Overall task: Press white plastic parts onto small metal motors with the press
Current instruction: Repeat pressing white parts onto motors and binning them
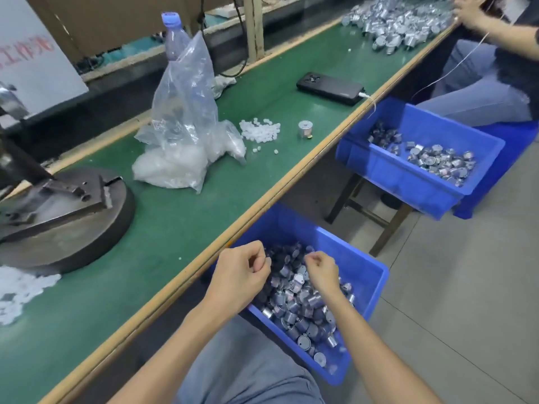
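Head view: at the far left a dark metal press with a round base (58, 205) stands on the green bench (175, 243), with a heap of small white plastic parts (17, 290) near it at the left edge. Right of the press slumps a clear plastic bag of white parts (180, 135), a clear plastic bottle (175, 36) behind it, then a loose cluster of white pieces (259, 131) and one small silver cylindrical motor (305, 129) standing alone. Below the bench's near edge, a blue plastic bin (370, 275) holds many small metal motors (294, 304); the left hand (242, 275) and right hand (322, 272) hover over them, fingers curled, thumb against forefinger, and I cannot tell whether either pinches anything. Farther right sits a second blue bin (393, 176) of motors
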Available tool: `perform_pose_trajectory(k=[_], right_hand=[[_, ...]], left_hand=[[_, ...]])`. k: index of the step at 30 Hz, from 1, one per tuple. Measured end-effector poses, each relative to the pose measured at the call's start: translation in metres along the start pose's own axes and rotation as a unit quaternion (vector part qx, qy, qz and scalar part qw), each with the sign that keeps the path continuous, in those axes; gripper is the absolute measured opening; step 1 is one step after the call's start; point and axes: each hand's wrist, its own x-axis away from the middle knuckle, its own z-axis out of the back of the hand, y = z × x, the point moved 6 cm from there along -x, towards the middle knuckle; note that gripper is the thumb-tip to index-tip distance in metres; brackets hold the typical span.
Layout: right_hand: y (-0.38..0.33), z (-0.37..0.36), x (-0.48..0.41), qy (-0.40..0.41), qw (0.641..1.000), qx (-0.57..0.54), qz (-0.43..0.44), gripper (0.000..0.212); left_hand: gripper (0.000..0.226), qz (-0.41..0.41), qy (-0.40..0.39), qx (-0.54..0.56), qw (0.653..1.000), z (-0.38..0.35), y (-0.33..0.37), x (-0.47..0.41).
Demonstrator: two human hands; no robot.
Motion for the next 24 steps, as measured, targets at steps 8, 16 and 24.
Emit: perform_pose_trajectory(k=[8,16,24], right_hand=[[-0.188,-0.015,0.051,-0.014,0.944,-0.163,0.287,0.018],[-0.288,-0.129,0.137,-0.219,0.87,-0.193,0.396,0.021],[-0.37,-0.226,0.277,-0.398,0.752,-0.202,0.485,0.024]], left_hand=[[0.048,0.033,0.142,0.019,0.989,0.085,-0.012,0.009],[0.046,0.086,0.291,-0.001,0.953,0.209,-0.044,0.061],[0.042,0.166,0.39,-0.088,0.901,0.321,-0.046,0.143]])
